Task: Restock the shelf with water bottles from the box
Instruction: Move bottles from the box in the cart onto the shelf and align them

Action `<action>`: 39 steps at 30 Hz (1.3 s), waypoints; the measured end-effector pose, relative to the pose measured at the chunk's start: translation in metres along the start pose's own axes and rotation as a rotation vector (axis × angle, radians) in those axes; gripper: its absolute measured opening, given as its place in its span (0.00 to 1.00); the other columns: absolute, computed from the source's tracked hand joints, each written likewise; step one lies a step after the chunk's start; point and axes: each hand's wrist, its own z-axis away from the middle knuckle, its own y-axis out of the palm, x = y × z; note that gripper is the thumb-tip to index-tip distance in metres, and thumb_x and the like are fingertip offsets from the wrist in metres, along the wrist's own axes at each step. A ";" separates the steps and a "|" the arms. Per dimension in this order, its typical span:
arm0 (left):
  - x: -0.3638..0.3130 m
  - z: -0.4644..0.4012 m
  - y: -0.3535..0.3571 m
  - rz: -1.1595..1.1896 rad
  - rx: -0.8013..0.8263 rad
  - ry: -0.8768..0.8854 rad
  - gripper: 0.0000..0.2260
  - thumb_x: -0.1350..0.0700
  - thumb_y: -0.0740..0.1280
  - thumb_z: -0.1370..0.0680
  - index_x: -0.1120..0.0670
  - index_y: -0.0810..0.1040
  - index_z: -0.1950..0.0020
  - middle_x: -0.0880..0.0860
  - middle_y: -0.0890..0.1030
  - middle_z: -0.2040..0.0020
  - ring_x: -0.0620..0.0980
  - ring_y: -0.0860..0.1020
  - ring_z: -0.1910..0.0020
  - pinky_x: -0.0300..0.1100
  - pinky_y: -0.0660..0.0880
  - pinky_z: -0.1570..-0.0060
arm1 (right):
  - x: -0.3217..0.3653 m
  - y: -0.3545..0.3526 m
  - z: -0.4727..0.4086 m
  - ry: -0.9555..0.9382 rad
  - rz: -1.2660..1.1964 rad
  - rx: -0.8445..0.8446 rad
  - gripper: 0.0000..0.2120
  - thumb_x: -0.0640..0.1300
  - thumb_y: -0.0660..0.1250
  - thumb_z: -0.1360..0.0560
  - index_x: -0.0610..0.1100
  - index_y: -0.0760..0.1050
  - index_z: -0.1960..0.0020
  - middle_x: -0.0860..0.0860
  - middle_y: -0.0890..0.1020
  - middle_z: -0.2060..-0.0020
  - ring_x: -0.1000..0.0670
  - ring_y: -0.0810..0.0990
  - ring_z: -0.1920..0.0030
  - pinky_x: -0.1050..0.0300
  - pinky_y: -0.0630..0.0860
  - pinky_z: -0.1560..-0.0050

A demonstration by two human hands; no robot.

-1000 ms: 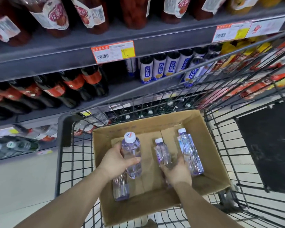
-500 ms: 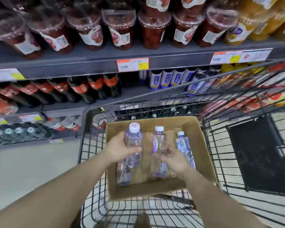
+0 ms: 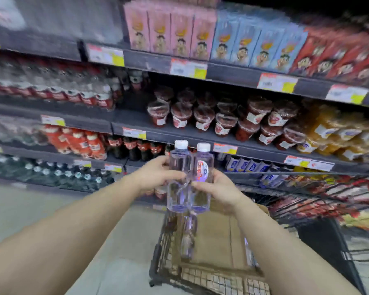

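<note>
Two water bottles stand upright side by side, touching, held up in front of the shelf [image 3: 200,138] and above the box [image 3: 217,235] in the cart [image 3: 164,258]. The left hand [image 3: 156,175] wraps around the left bottle [image 3: 179,167] from its outer side; the right hand [image 3: 217,188] grips the right bottle [image 3: 203,165], thumb across its front. Another bottle [image 3: 188,237] lies in the box below them, blurred.
</note>
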 end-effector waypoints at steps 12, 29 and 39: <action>-0.003 0.289 -0.329 0.063 -0.342 0.253 0.18 0.71 0.72 0.27 0.51 0.75 0.47 0.45 0.86 0.62 0.40 0.84 0.63 0.34 0.78 0.60 | 0.217 0.390 -0.001 -0.362 -0.028 0.403 0.26 0.44 0.74 0.32 0.41 0.72 0.35 0.43 0.84 0.45 0.44 0.84 0.48 0.50 0.79 0.51; -0.028 0.410 -0.639 0.284 -0.848 0.394 0.26 0.65 0.78 0.32 0.55 0.69 0.40 0.61 0.83 0.47 0.60 0.82 0.46 0.66 0.74 0.39 | 0.413 0.700 -0.101 -0.695 0.102 0.601 0.45 0.65 0.79 0.42 0.46 0.71 0.32 0.51 0.83 0.42 0.50 0.83 0.43 0.44 0.76 0.39; -0.093 0.344 -0.830 0.268 -0.870 0.593 0.19 0.66 0.74 0.29 0.56 0.74 0.42 0.58 0.82 0.51 0.55 0.81 0.57 0.54 0.76 0.50 | 0.560 0.783 -0.223 -0.783 0.078 0.563 0.21 0.50 0.75 0.29 0.47 0.76 0.38 0.52 0.85 0.47 0.52 0.84 0.49 0.57 0.76 0.51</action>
